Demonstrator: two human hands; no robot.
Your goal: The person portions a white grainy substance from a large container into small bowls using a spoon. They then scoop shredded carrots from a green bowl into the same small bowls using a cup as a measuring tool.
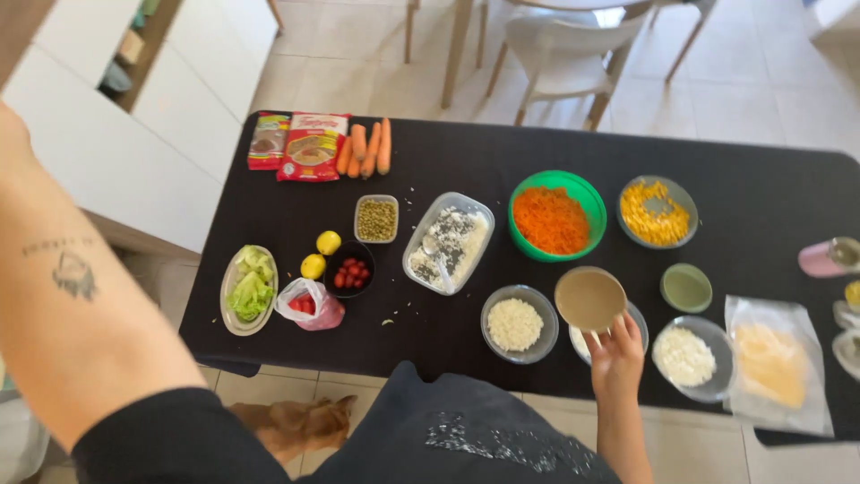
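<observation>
The right hand (616, 351) reaches up from the near edge of the black counter (466, 161) and grips a round bowl of tan sauce (589, 298) by its near rim, fingers curled over the edge at about the bowl's five o'clock. The bowl is lifted and tilted slightly, hanging partly over a glass bowl (638, 315) that is mostly hidden beneath it and the hand. The left arm crosses the left side of the view, raised close to the camera and well apart from the counter; its hand is out of view, so whether it is open or closed cannot be told. The right hand is the only one near the things. From the held bowl, a glass bowl of chopped white onion (518, 324) sits just beside it at nine o'clock, and another bowl of white pieces (688, 357) lies at four o'clock. The green bowl of grated carrot (555, 217) is at eleven o'clock, near the sauce bowl's far rim, and a bowl of corn kernels (657, 213) stands at one o'clock. A small green dish (686, 288) rests at three o'clock. A clear rectangular container of pale grains (448, 242) runs with its long axis from seven toward one o'clock, left of the carrot. Further left are peas (376, 219), cherry tomatoes (350, 271), two lemons (321, 254), lettuce on a plate (249, 285) and whole carrots (367, 148).
</observation>
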